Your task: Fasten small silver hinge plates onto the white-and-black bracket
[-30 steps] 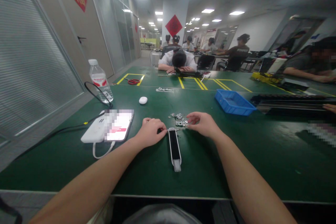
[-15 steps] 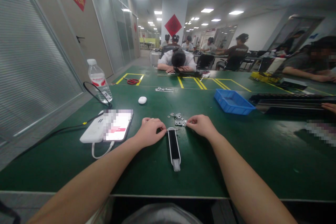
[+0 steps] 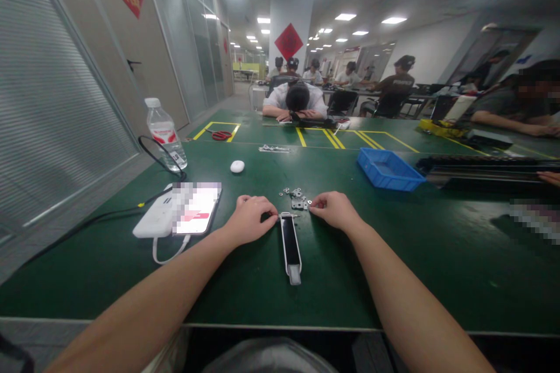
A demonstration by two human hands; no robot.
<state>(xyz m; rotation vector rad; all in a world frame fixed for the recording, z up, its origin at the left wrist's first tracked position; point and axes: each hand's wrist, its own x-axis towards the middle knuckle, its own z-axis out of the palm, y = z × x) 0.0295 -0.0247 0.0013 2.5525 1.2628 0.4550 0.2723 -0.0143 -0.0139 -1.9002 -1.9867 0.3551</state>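
My left hand (image 3: 252, 218) rests on the green table with thumb and forefinger pinched together. Its fingertips are at the upper end of a long, narrow device with a black face and white rim (image 3: 291, 245), where a thin, light-coloured piece (image 3: 289, 216) lies crosswise. What the pinch holds is too small to make out. Across from it, my right hand (image 3: 335, 210) has its fingers closed at the right edge of a small cluster of metal parts (image 3: 299, 201). Whatever sits between those fingertips is hidden. Several tiny ring-like pieces (image 3: 287, 191) lie beside the cluster.
To the left are a phone (image 3: 201, 210), a white power bank (image 3: 153, 218) with cables, and a water bottle (image 3: 166, 137). A white earbud case (image 3: 237, 166), red-handled scissors (image 3: 221, 135) and a blue tray (image 3: 389, 172) lie farther off. Across the table, a person (image 3: 297, 99) rests head on arms.
The fingertips of my right hand have shifted very slightly at the edge of the metal parts. My left hand and the long device look almost unchanged.
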